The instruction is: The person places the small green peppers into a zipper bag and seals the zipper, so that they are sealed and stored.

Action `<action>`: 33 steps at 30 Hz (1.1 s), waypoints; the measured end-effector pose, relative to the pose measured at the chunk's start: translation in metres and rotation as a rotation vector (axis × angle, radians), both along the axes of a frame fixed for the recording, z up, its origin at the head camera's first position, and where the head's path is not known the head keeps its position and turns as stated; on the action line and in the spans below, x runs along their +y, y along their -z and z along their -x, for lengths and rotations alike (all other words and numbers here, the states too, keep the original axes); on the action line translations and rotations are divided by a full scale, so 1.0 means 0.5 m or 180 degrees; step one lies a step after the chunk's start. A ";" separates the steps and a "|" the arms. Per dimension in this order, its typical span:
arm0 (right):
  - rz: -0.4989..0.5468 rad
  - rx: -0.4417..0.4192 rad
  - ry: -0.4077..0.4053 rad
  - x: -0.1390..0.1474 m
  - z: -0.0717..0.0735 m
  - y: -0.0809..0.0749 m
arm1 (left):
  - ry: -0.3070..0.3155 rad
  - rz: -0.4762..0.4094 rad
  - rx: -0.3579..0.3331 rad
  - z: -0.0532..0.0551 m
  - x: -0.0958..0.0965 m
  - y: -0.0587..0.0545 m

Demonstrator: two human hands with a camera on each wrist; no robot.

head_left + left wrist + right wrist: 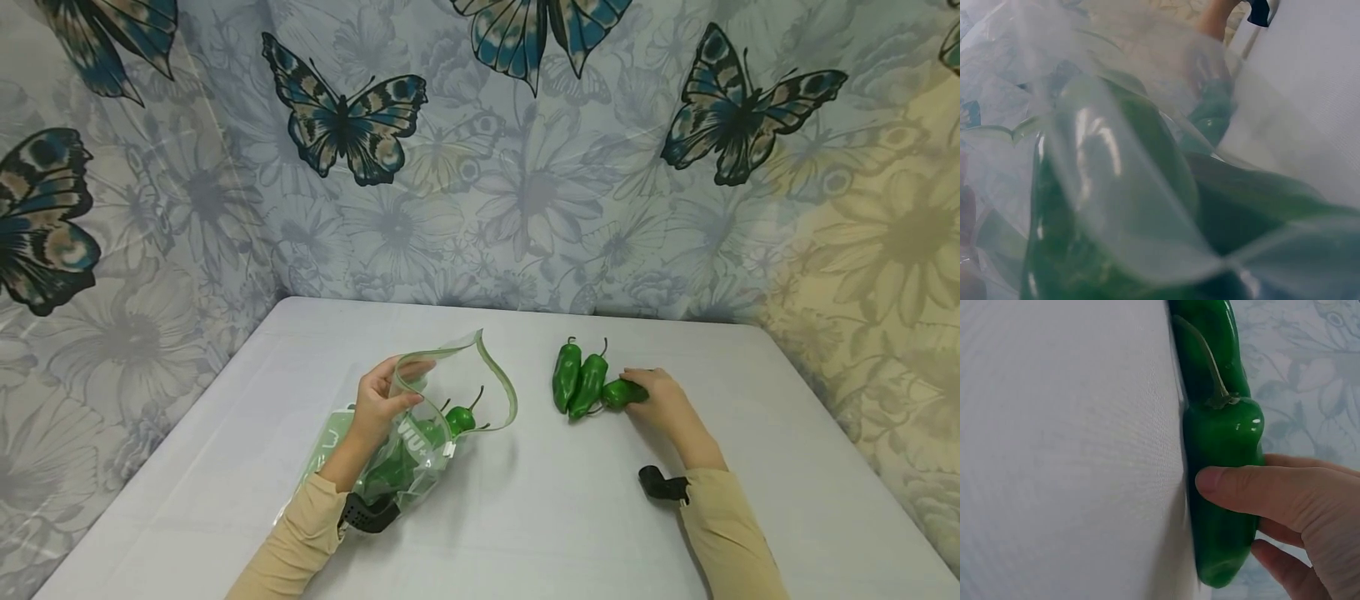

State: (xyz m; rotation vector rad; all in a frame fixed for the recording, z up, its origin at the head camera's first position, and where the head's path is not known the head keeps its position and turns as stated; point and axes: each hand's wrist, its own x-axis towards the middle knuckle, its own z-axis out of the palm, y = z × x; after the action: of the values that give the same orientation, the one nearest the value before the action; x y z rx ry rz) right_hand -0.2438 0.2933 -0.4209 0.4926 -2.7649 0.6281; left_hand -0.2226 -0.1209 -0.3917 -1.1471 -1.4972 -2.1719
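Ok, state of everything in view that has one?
Clear bag: open, held by left hand
Bagged peppers: inside, some stems toward the mouth
Two loose peppers: side by side on table
Third pepper: on its side, gripped by right hand
Green-printed item: on table, partly hidden

The head view looks forward and down over the tabletop point(555, 517) toward the patterned backdrop point(525, 208) at twelve o'clock. The left-wrist view peers, almost touching, through the clear bag point(413, 433). The right-wrist view sits close, turned sideways, tabletop at nine o'clock; it shares the gripped pepper point(1225, 434) with the head view.
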 end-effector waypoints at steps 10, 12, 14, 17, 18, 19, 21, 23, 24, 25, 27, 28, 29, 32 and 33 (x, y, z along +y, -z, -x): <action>-0.0029 0.0033 0.0063 0.007 -0.005 -0.001 | -0.0004 -0.0008 -0.0021 -0.003 -0.001 0.001; -0.0056 0.0003 0.0075 0.007 -0.006 -0.004 | -0.0008 -0.0010 -0.0021 -0.003 0.000 0.001; -0.0052 -0.0059 0.0103 0.007 -0.008 -0.008 | -0.0013 -0.0007 -0.0009 -0.003 0.000 0.000; -0.0029 -0.0122 0.0151 0.009 -0.010 -0.014 | -0.0029 0.0002 0.0000 -0.002 0.000 -0.001; -0.0011 -0.0127 0.0162 0.010 -0.011 -0.015 | -0.0035 0.0008 -0.0006 -0.003 0.001 -0.001; 0.0010 -0.0127 0.0172 0.012 -0.012 -0.017 | -0.0034 0.0006 -0.0007 -0.003 0.001 -0.002; 0.0058 -0.0089 0.0173 0.017 -0.013 -0.018 | -0.0032 0.0002 -0.0014 -0.003 0.001 -0.002; 0.0144 -0.0034 0.0159 0.021 -0.013 -0.020 | -0.0023 -0.0003 -0.0010 -0.003 0.002 -0.003; 0.0194 -0.0005 0.0142 0.022 -0.014 -0.021 | -0.0016 -0.0007 -0.0006 -0.003 0.002 -0.003; 0.0241 0.0027 0.0128 0.023 -0.014 -0.022 | -0.0008 -0.0010 -0.0001 -0.003 0.003 -0.003; 0.0344 0.0081 0.0083 0.025 -0.015 -0.024 | 0.0002 -0.0011 -0.0002 -0.003 0.003 -0.003; 0.0380 0.0102 0.0055 0.025 -0.015 -0.025 | 0.0006 -0.0010 0.0000 -0.003 0.003 -0.002; 0.0407 0.0123 0.0028 0.025 -0.016 -0.027 | 0.0008 -0.0010 -0.0003 -0.003 0.003 -0.002; 0.0446 0.0217 -0.0053 0.024 -0.014 -0.029 | 0.0019 -0.0008 -0.0023 -0.003 0.003 -0.002; 0.0449 0.0263 -0.0070 0.023 -0.014 -0.030 | 0.0017 -0.0006 -0.0030 -0.004 0.003 -0.002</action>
State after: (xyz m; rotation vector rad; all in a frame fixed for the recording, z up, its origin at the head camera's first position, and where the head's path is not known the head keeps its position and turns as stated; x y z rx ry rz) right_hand -0.2370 0.3048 -0.4060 0.5068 -2.6184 0.7832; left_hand -0.2208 -0.1195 -0.3907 -1.1433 -1.4974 -2.1845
